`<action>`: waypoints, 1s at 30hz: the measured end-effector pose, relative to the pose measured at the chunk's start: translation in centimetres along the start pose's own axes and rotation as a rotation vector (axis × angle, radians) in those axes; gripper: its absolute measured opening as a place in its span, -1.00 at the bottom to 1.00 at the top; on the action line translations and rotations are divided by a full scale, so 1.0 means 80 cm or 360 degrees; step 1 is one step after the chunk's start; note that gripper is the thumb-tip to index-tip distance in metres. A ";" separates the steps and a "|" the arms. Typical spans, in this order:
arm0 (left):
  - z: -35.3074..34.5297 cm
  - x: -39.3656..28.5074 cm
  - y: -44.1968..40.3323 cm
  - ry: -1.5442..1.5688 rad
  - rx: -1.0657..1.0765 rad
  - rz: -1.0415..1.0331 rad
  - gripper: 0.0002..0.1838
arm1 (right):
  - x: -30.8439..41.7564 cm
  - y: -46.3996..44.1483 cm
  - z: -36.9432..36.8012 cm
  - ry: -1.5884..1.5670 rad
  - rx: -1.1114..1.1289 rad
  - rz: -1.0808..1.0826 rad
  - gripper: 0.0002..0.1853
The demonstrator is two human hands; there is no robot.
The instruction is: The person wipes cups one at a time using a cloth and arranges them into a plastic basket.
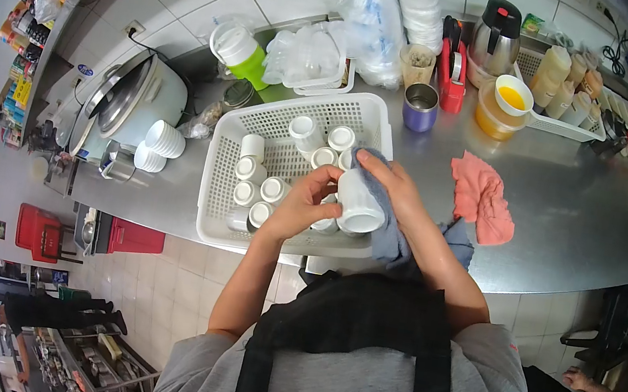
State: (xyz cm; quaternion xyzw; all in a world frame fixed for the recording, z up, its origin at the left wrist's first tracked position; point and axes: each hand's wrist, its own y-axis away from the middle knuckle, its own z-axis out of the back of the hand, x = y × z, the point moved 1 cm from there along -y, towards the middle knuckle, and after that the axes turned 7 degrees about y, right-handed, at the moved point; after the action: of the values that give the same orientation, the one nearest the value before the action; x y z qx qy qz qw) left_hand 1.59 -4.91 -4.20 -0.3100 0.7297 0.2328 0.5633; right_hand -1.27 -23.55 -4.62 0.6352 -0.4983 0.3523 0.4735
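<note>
A white cup [360,203] is tilted over the right side of a white perforated basket [207,213]. The fingers of my left hand [303,204] are curled around the cup's left side. My right hand [399,197] grips a grey-blue cloth [388,235] and presses it against the cup's right side; part of the cloth hangs below the hand. Inside the basket stand several more white cups [251,169], many of them bottom up. Some of them are hidden behind my hands.
A pink cloth [482,198] lies right of the basket on the steel counter [569,226]. Behind it stand a purple tumbler [420,108] and a tub of yellow liquid [502,115]. Stacked cups [165,139] and a large pot [133,100] are at left. People are visible at lower left and lower right.
</note>
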 end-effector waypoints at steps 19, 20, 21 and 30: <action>-0.004 -0.003 0.000 -0.0210 -0.0715 -0.0378 -0.72 | 0.008 0.017 -0.034 0.1661 -0.0267 0.1548 -0.44; 0.000 0.003 0.002 -0.0249 -0.0693 -0.0422 -0.72 | 0.011 0.019 -0.035 0.1801 -0.0249 0.1554 -0.46; -0.004 0.001 0.004 -0.0283 -0.0676 -0.0464 -0.72 | 0.017 0.018 -0.031 0.1562 -0.0194 0.1267 -0.48; -0.034 -0.030 0.006 -0.1812 -0.0733 -0.1152 -0.83 | 0.005 -0.019 -0.002 -0.0699 0.0408 -0.0127 -0.46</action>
State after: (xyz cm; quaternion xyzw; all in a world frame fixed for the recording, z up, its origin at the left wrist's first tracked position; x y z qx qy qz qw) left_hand -0.16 -5.98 -1.23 -0.4742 0.1057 0.3051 0.8190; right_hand 0.33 -23.45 -4.60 0.7704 -0.5150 0.2473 0.2830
